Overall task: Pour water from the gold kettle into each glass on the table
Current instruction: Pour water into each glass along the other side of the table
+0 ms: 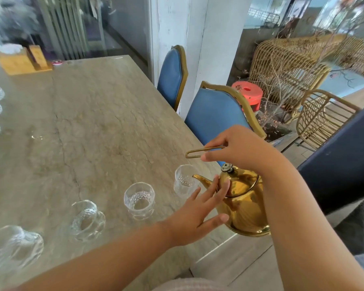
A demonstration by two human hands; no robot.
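Lower right of the frame, the gold kettle (pixel 246 204) hangs from its wire handle (pixel 198 152). The right hand (pixel 240 148) has that handle pinched in curled fingers and thumb, taking the weight. The left hand (pixel 194 215) is spread flat, straight fingers against the lid, I'd guess to keep it seated through the tilt. The spout is aimed at the nearest glass (pixel 185 181), and the other glasses (pixel 139 200) line up toward the lower left along the table (pixel 105 114).
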